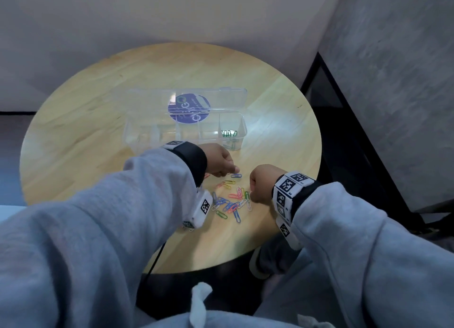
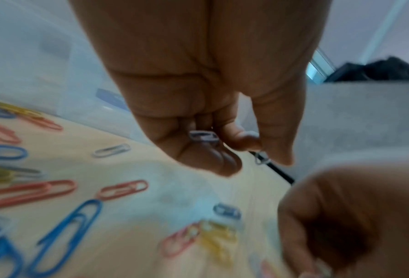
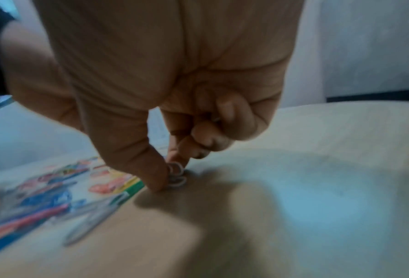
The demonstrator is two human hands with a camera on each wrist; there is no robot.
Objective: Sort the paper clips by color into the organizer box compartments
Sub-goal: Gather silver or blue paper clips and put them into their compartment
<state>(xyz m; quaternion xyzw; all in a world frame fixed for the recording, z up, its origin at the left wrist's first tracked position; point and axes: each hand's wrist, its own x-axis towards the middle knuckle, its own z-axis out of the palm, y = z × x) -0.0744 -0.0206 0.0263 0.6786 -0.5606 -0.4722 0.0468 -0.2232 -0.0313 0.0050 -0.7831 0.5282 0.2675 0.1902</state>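
Both hands are working at the loose pile. Her or his left hand is curling over the far edge of the heap, fingers bent, with a pale clip tucked against the curled fingers and a second pale clip pinched at the thumb tip. On the other side, the right hand is pressing down at the near-right edge of the pile, thumb and forefinger closing on a white clip that is lying on the wood; the other fingers are folded into the palm.

Between the hands, the mixed paper clips are lying scattered on the round wooden table: blue, pink, yellow, green and white ones, several overlapping.

Beyond them, just past the left hand, the clear organizer box is sitting with its lid folded back. Only the rightmost compartment is showing contents, a small batch of green clips. The other compartments are looking empty, though the clear plastic makes that hard to confirm.

Judging from this, sorting is only starting: one colour is mostly in place, a few green ones are lying in the pile, and every other colour is waiting.

A round purple sticker is showing through the lid, with large letters on it, too distorted to read with confidence. Square black-and-white marker tags are covering the wrist bands.
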